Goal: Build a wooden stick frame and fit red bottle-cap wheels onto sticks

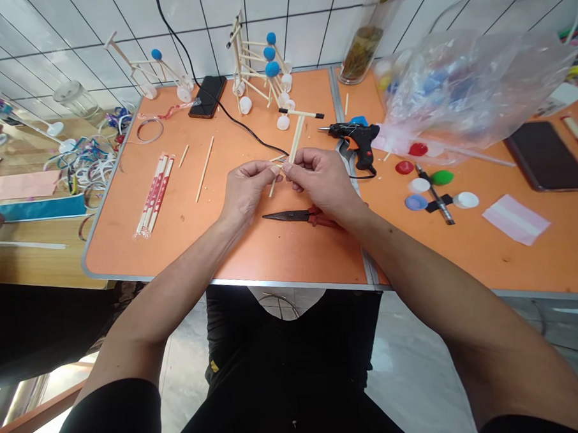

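Step in hand, as judged: small sticks are being set or steadied at the lower end of a frame (297,139). Whether glue has been put on the joint cannot be told. For this joint, a firm pinch and a steady angle are called for, with the upright kept from twisting; if pressed too hard, the thin wood could be snapped or skewed.

The frame is held just above the bench (232,235), left of the glue gun (363,142), which is taken as landmark. Pale, slim wood is seen: paired uprights, leaned a little, topped by a crossbar (302,114) with dark-capped ends. Short pieces are crossed at the base, partly hidden by the fingers (291,170).

By the left hand (240,193), the base is gripped, thumb and forefinger closed together. By the right hand (326,181), the foot of the uprights is pinched, fingers likewise closed. Which piece is borne by which fingertip cannot be fully told.

Pliers (288,216) are laid left of the gun, nearer the bench's front edge. Farther left of it, a loose stick (204,170) and a wrapped bundle (156,194) are noted; behind it to the left, a larger model (251,68) is stood.
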The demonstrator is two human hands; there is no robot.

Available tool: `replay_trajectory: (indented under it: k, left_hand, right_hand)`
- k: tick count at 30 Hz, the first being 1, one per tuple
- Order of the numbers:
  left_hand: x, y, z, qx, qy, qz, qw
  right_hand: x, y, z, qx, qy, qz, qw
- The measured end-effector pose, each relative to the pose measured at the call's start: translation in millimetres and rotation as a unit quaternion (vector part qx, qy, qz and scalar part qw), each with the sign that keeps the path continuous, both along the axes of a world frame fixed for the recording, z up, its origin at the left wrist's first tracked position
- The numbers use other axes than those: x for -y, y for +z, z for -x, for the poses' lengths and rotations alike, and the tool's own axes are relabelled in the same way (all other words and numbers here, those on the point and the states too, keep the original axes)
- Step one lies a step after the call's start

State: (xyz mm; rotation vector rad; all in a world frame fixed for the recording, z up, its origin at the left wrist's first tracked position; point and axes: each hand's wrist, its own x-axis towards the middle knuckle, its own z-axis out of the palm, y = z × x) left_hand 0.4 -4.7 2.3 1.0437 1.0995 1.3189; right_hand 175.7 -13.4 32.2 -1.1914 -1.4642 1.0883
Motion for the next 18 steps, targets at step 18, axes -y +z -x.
replay_trajectory:
  k: [18]
  left_hand:
    - [0.3,1.7,-1.0,0.002,-0.006,-0.002,1.000]
  right_hand:
    - [-2.4,-3.1,-1.1,-0.006,-0.007,-0.002,1.000]
